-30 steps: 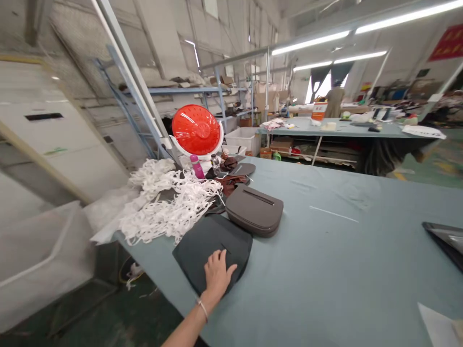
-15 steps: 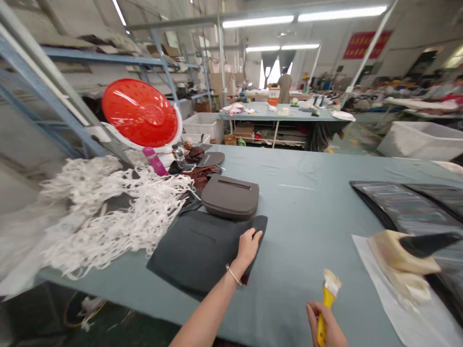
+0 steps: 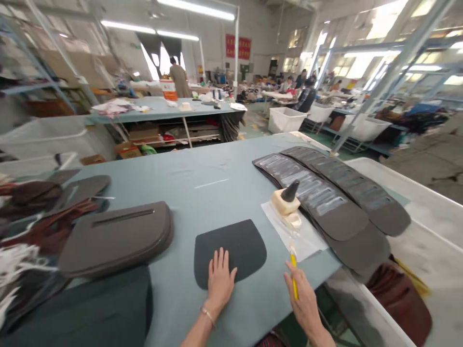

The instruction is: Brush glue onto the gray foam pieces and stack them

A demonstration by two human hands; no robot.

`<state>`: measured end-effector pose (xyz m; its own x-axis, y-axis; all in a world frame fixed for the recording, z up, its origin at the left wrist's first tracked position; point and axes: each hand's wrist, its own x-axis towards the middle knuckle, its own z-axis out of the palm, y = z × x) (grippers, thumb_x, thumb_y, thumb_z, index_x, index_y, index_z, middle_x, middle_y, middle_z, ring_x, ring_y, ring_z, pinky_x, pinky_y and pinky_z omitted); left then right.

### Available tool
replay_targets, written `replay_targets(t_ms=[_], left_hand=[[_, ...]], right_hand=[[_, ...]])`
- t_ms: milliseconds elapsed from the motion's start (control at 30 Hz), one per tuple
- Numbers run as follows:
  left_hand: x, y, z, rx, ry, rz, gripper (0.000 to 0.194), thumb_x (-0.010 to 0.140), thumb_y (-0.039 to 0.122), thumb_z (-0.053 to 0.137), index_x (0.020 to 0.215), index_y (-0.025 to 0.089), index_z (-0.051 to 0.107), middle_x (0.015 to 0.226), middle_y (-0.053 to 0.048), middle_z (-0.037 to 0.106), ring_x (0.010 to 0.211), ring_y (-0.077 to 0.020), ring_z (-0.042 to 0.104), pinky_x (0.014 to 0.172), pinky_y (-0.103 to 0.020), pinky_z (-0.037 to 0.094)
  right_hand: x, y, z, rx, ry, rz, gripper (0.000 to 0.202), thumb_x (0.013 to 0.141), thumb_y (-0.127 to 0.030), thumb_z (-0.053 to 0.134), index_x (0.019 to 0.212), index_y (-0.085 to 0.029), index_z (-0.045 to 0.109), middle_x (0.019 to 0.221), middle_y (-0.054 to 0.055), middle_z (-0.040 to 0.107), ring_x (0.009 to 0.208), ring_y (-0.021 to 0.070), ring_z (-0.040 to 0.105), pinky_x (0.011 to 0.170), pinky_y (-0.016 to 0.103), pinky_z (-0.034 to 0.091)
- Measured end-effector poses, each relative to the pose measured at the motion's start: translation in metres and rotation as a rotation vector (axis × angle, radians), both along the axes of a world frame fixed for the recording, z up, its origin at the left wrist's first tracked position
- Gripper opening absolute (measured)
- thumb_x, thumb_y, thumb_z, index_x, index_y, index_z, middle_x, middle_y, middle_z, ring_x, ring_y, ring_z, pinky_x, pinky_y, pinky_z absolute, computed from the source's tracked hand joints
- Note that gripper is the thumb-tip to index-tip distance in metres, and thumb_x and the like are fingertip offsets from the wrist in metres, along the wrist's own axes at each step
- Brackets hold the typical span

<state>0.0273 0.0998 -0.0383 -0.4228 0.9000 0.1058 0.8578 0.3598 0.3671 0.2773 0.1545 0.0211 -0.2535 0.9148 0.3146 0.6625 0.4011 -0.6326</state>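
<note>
My left hand (image 3: 220, 279) lies flat on a dark grey rounded panel (image 3: 246, 246), its fingers spread. My right hand (image 3: 304, 299) is closed around the yellow handle of a paintbrush (image 3: 294, 272). The brush's bristles are at the near edge of a white sheet (image 3: 313, 248); whether they touch it I cannot tell. On that sheet stands a cream-coloured block-like container (image 3: 285, 202) with a black cone-shaped top (image 3: 290, 191), and pale smears lie in front of it. A thick stack of dark grey pieces with a slot (image 3: 119, 236) is left of my left hand.
Overlapping rows of dark panels with shiny strips (image 3: 325, 197) lie at the right of the blue-green table (image 3: 181, 193). Larger dark sheets (image 3: 90, 313) occupy the near left, beside white cords (image 3: 18, 270). A person (image 3: 180, 79) stands beyond the farther table (image 3: 133, 113).
The view has swung right. My left hand has gone from the large dark sheets to a single panel on the table. My right hand has brought the brush to the white sheet.
</note>
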Motion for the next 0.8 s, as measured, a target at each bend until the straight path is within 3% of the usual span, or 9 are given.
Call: replay_targets(t_ms=[100,200,300,400,500,567,633,733,800], left_hand=[[0.007,0.008,-0.022,-0.024,0.167,0.040,0.058,0.088,0.039,0.032,0.139,0.012,0.035,0.149,-0.013,0.031,0.139,-0.0287,0.022,0.110,-0.049,0.022],[0.004,0.035,-0.028,-0.037,0.207,0.084,0.061,0.088,0.041,0.028,0.141,0.010,0.032,0.149,-0.015,0.030,0.139,-0.0300,0.020,0.109,-0.050,0.023],[-0.005,0.058,-0.023,-0.013,0.186,0.107,0.062,0.088,0.042,0.026,0.138,0.006,0.034,0.146,-0.018,0.033,0.138,-0.0305,0.023,0.108,-0.049,0.024],[-0.014,0.067,-0.011,0.067,0.140,0.136,0.060,0.087,0.046,0.027,0.127,0.005,0.045,0.137,-0.020,0.044,0.131,-0.0296,0.034,0.104,-0.045,0.030],[-0.020,0.064,-0.002,0.073,0.035,0.160,0.045,0.084,0.052,0.032,0.095,0.017,0.057,0.103,-0.013,0.062,0.102,-0.0270,0.054,0.086,-0.040,0.041],[-0.022,0.057,0.000,0.039,-0.097,0.162,0.038,0.083,0.053,0.033,0.074,0.022,0.051,0.075,-0.004,0.058,0.077,-0.0211,0.055,0.073,-0.033,0.042],[-0.021,0.050,0.000,0.001,-0.240,0.186,0.038,0.083,0.054,0.033,0.063,0.023,0.041,0.059,0.002,0.045,0.061,-0.0150,0.047,0.063,-0.026,0.039],[-0.019,0.038,0.000,-0.055,-0.381,0.270,0.041,0.081,0.057,0.036,0.060,0.022,0.031,0.053,0.006,0.031,0.052,-0.0107,0.036,0.056,-0.022,0.034],[-0.017,0.032,0.002,-0.084,-0.415,0.317,0.041,0.079,0.057,0.038,0.060,0.022,0.030,0.052,0.007,0.030,0.051,-0.0101,0.034,0.055,-0.021,0.033]], right_hand=[[0.029,0.034,0.011,0.008,0.043,-0.144,0.037,0.091,-0.040,0.041,0.115,-0.018,0.060,0.098,0.010,0.063,0.089,0.0197,0.061,0.083,0.033,0.048],[0.047,0.077,0.020,0.030,0.154,-0.283,0.035,0.087,-0.042,0.044,0.101,-0.016,0.064,0.097,0.010,0.065,0.090,0.0203,0.060,0.082,0.031,0.046],[0.053,0.123,0.026,-0.054,0.222,-0.440,0.034,0.082,-0.043,0.046,0.093,-0.016,0.065,0.080,0.005,0.066,0.071,0.0177,0.060,0.067,0.027,0.045],[0.049,0.166,0.029,-0.119,0.256,-0.534,0.032,0.078,-0.042,0.048,0.086,-0.016,0.065,0.062,0.002,0.063,0.057,0.0160,0.056,0.058,0.025,0.042],[0.037,0.199,0.027,-0.111,0.260,-0.559,0.030,0.076,-0.041,0.047,0.082,-0.017,0.064,0.056,0.001,0.061,0.055,0.0170,0.056,0.057,0.026,0.040],[0.029,0.213,0.023,-0.127,0.234,-0.545,0.029,0.075,-0.041,0.047,0.080,-0.017,0.063,0.052,0.000,0.059,0.053,0.0176,0.056,0.058,0.026,0.040],[0.022,0.220,0.018,-0.187,0.199,-0.502,0.029,0.074,-0.041,0.047,0.078,-0.017,0.064,0.046,-0.001,0.057,0.050,0.0179,0.056,0.058,0.027,0.040],[0.022,0.217,0.011,-0.249,0.201,-0.462,0.033,0.073,-0.043,0.049,0.080,-0.016,0.066,0.046,-0.001,0.056,0.048,0.0176,0.056,0.056,0.026,0.040],[0.028,0.210,0.009,-0.226,0.246,-0.466,0.035,0.074,-0.044,0.049,0.085,-0.015,0.066,0.052,0.000,0.060,0.050,0.0167,0.057,0.056,0.025,0.041]])
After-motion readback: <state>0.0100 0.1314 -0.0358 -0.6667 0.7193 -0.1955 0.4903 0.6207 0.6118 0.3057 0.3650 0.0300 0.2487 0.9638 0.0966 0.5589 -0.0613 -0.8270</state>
